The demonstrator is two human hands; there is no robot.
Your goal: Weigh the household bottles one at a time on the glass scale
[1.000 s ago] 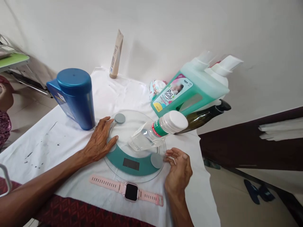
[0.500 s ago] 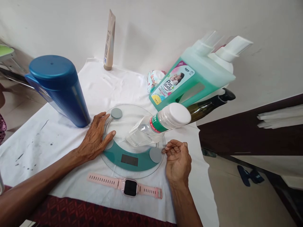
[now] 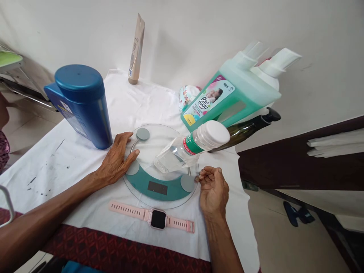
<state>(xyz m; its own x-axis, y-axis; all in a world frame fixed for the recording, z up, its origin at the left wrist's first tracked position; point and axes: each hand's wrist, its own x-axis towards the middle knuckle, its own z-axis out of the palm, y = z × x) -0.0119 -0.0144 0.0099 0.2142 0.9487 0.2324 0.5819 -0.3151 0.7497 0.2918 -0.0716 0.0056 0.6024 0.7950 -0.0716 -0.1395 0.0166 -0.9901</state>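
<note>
A round glass scale [image 3: 165, 205] with a teal band and a dark display lies on white cloth. My left hand [image 3: 118, 157] rests at its left edge, thumb over the glass and apart from the fingers. At the opposite edge is my right hand [image 3: 214, 189], palm turned up, fingers loosely curled and fingertips touching or very near the rim; whether any go under the glass is hidden. A clear bottle with a white cap [image 3: 217, 134] and a green-and-red label stands on the scale. Nearer me lies a pink-strapped watch [image 3: 158, 218] with a dark screen.
To the left stands a blue bottle [image 3: 85, 106]; a beige tube [image 3: 137, 49] stands by the wall. At the right are a green detergent jug [image 3: 236, 91], a white-capped bottle [image 3: 270, 72], a dark pump bottle [image 3: 247, 131] and a small soft packet [image 3: 187, 96]. Slippers [image 3: 298, 213] lie on the floor.
The view has shifted slightly, moving the blue bottle rightward in the picture. Both hands keep their places beside the scale, and the clear bottle still stands on it.
</note>
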